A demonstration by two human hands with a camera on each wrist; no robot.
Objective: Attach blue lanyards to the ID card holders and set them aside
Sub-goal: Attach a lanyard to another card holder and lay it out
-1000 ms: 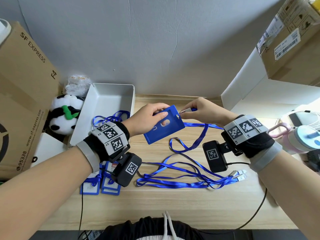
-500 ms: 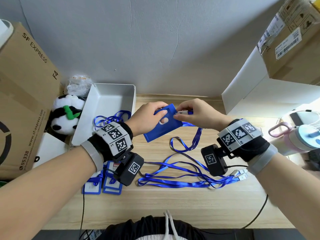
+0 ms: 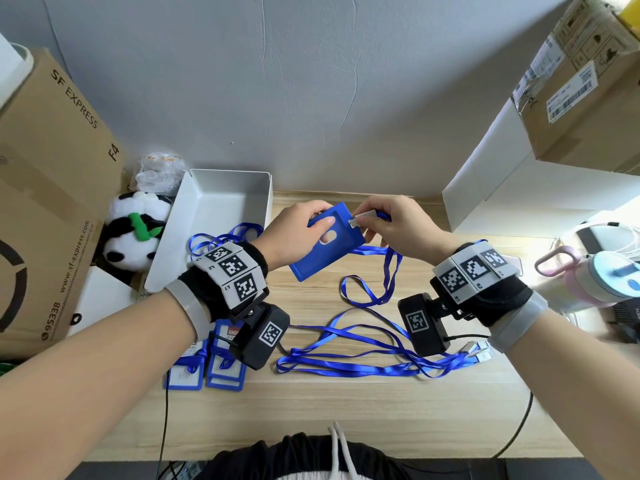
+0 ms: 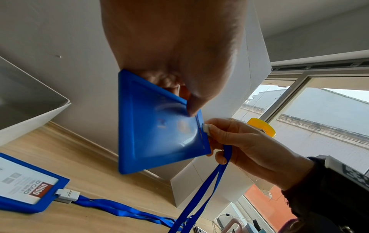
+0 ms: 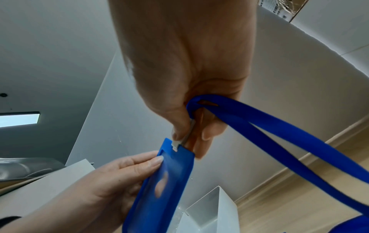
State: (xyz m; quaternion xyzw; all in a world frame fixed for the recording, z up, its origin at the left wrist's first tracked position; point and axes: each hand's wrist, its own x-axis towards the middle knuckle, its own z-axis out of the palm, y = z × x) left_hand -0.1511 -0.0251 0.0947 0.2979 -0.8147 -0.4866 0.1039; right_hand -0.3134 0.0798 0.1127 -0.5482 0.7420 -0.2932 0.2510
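The left hand (image 3: 299, 230) grips the holder (image 3: 329, 247) above the table (image 3: 346, 410); the right hand (image 3: 394, 223) pinches the clip (image 3: 362, 218) against its top edge. A second ago the clip was just clear of it. Only the right wrist view shows the lanyard (image 5: 279, 134) looping through the fingers (image 5: 177, 130).
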